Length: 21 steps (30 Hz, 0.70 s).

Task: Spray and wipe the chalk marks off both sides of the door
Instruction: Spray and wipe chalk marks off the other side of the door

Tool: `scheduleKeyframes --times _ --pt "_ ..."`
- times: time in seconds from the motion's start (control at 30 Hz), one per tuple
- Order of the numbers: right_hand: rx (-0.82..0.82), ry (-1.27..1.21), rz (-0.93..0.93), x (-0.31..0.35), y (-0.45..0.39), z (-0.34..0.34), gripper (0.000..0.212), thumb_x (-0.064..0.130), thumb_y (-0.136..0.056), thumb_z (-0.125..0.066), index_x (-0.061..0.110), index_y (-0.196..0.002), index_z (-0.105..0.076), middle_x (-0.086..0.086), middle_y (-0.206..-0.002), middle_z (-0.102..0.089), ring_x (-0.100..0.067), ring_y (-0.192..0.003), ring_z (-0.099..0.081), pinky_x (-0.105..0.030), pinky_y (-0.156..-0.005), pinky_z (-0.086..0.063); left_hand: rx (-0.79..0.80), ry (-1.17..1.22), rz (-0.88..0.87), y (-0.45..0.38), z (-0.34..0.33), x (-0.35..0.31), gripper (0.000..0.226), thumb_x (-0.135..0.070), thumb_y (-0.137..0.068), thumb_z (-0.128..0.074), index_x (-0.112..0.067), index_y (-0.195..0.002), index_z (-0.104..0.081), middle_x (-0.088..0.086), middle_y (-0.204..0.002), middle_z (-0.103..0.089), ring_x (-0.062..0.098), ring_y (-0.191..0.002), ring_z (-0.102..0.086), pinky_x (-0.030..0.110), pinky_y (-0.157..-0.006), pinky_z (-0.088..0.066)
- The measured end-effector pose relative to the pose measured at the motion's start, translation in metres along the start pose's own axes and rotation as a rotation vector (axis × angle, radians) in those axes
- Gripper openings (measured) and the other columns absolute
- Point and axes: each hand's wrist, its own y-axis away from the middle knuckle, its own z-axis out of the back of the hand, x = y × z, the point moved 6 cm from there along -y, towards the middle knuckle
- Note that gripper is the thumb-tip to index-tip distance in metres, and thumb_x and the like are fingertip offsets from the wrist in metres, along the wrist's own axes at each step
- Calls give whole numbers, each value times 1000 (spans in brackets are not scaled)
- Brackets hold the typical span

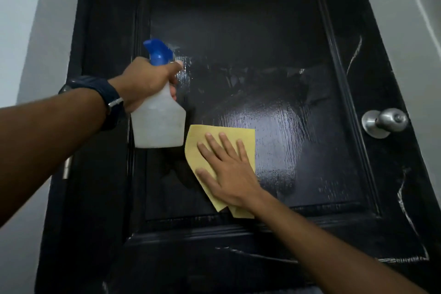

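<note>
The black door [238,31] fills the head view, its recessed panel wet and shining across the middle. The left hand [145,83], at about ten o'clock from the panel's centre, grips the neck of a translucent white spray bottle [158,122], fingers curled round it below the blue trigger head [158,52], whose nozzle points at the door. A dark watch [108,98] sits on that wrist.

The right hand [226,169], at about six o'clock from the panel's centre and just to the four o'clock side of the bottle, lies flat with its fingers straight and spread, pressing a yellow cloth [243,137] against the lower panel. The cloth shows beyond the fingertips at twelve o'clock and hangs out under the wrist at six o'clock. The two hands are apart, each on its own thing.

White chalk marks [405,207] run along the door's frame at four o'clock, with another streak [355,55] at two o'clock and a line [257,254] on the rail below the panel. A silver round knob [386,123] stands at three o'clock. A hinge [68,167] shows on the door's edge at nine o'clock, beside the pale wall [28,19].
</note>
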Motion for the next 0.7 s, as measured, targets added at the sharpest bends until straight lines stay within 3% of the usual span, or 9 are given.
scheduleKeyframes --times 0.13,0.27,0.37,0.47,0.63,0.7 --pt "-34 -29 -147 20 -6 -15 74 73 -97 -15 37 -160 -4 10 -167 17 -23 -150 31 -63 -115 21 11 -14 6 3 8 -2 30 -36 -96 -63 -6 -97 -58 7 -66 -59 19 -54 -59 27 -52 -56" --pt "-74 75 -197 31 -6 -24 80 74 -95 -17 31 -161 -3 1 -168 13 -34 -151 24 -69 -114 14 16 -42 9 11 17 -2 30 -37 -97 -60 -8 -94 -56 5 -66 -59 16 -52 -60 24 -48 -56" --pt "-83 59 -201 31 -7 -24 76 68 -97 -19 30 -161 -3 1 -169 11 -33 -151 23 -69 -115 12 37 -42 21 15 24 4 30 -37 -97 -60 -8 -99 -55 4 -65 -59 15 -51 -60 25 -49 -55" --pt "-47 -17 -224 33 -14 -21 74 70 -97 -11 35 -160 7 7 -166 23 -28 -148 33 -67 -114 18 34 -65 20 17 30 7 31 -36 -97 -60 -6 -102 -56 5 -66 -58 16 -51 -59 25 -50 -56" --pt "-75 -40 -254 -5 -112 29 72 72 -97 -12 40 -159 4 10 -166 21 -26 -150 29 -67 -113 20 11 -60 20 6 38 16 32 -36 -96 -62 -5 -102 -57 4 -63 -60 15 -50 -61 27 -51 -57" --pt "-12 -36 -227 -21 -159 54 71 72 -97 -10 41 -159 3 9 -166 20 -27 -150 28 -68 -113 19 6 -86 19 3 39 21 31 -37 -96 -61 -6 -100 -57 3 -64 -61 14 -50 -61 26 -52 -57"
